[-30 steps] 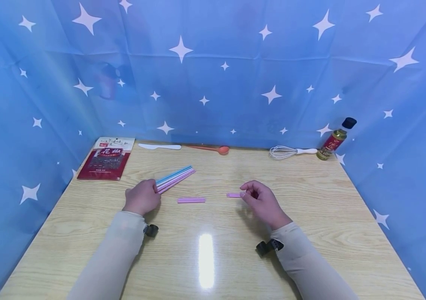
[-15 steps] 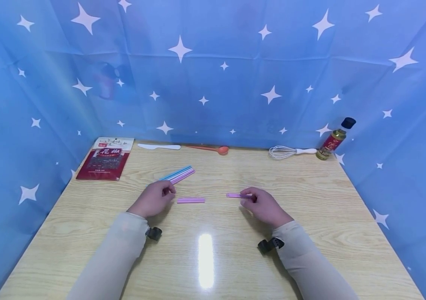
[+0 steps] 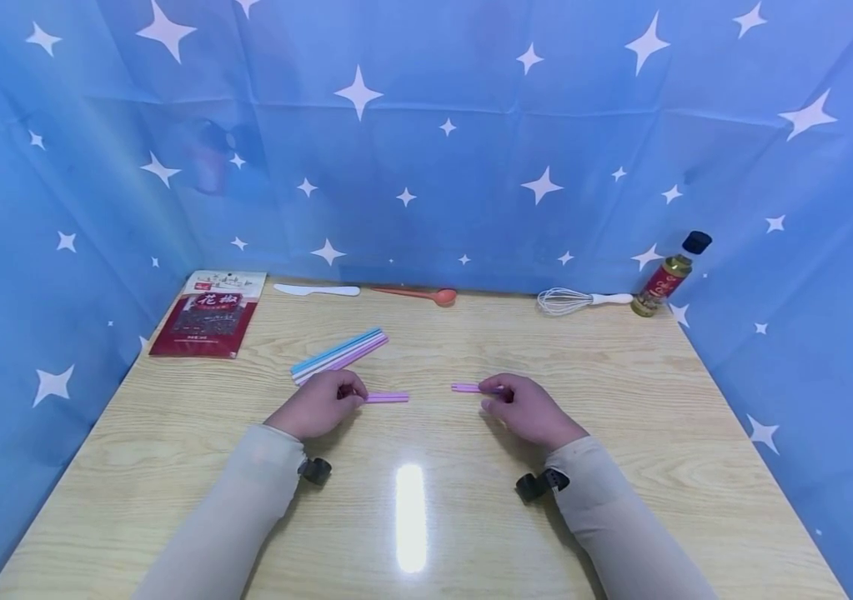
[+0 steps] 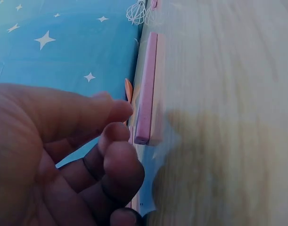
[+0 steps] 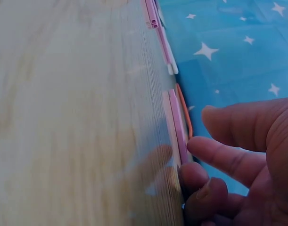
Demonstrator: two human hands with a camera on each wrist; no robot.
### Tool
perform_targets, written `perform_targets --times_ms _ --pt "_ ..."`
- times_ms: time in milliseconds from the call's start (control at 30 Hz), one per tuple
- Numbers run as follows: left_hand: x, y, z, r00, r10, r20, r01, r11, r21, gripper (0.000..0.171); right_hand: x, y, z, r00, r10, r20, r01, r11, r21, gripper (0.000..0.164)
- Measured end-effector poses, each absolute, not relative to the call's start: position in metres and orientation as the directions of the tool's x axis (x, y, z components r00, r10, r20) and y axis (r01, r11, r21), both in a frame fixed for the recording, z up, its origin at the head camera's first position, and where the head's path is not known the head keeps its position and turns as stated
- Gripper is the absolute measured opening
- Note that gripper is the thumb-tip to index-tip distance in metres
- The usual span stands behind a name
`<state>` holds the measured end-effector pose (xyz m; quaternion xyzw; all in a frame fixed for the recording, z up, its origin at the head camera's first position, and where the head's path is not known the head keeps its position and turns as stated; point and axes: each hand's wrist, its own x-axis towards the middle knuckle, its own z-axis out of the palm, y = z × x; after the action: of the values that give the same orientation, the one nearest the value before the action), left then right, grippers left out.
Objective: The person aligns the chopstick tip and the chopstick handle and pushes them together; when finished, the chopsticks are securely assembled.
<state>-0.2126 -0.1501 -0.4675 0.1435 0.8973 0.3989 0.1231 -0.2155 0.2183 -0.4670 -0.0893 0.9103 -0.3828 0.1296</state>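
Observation:
In the head view my left hand [image 3: 318,403] is at the left end of a pair of short pink square-sided sticks [image 3: 388,397] lying on the table. The left wrist view shows its fingers loosely bent beside a pink stick [image 4: 146,94], not around it. My right hand [image 3: 531,410] is over the right end of other short pink sticks [image 3: 465,387]. Seen from the right wrist, a fingertip touches or nearly touches a pink stick [image 5: 177,125], while the thumb stands apart. Behind the left hand lies a slanted row of longer blue, white and pink sticks [image 3: 339,355].
Along the table's back edge lie a red seasoning packet [image 3: 206,317], a white knife [image 3: 317,290], an orange spoon [image 3: 444,297] and a whisk [image 3: 564,302]. An oil bottle [image 3: 661,287] stands at the back right, before a blue starred curtain [image 3: 426,150].
My left hand has left the slanted row and moved right to the short pink sticks. My right hand has stayed by its sticks, its fingers shifting slightly.

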Motion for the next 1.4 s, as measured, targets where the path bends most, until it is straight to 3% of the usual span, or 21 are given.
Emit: perform_targets --times_ms 1400 --pt "-0.208 -0.150 -0.475 -0.944 0.301 -0.136 0.079 0.607 0.791 0.010 -0.221 0.228 -0.461 -0.948 -0.192 -0.252 0.054 0.684 -0.727 0.015"
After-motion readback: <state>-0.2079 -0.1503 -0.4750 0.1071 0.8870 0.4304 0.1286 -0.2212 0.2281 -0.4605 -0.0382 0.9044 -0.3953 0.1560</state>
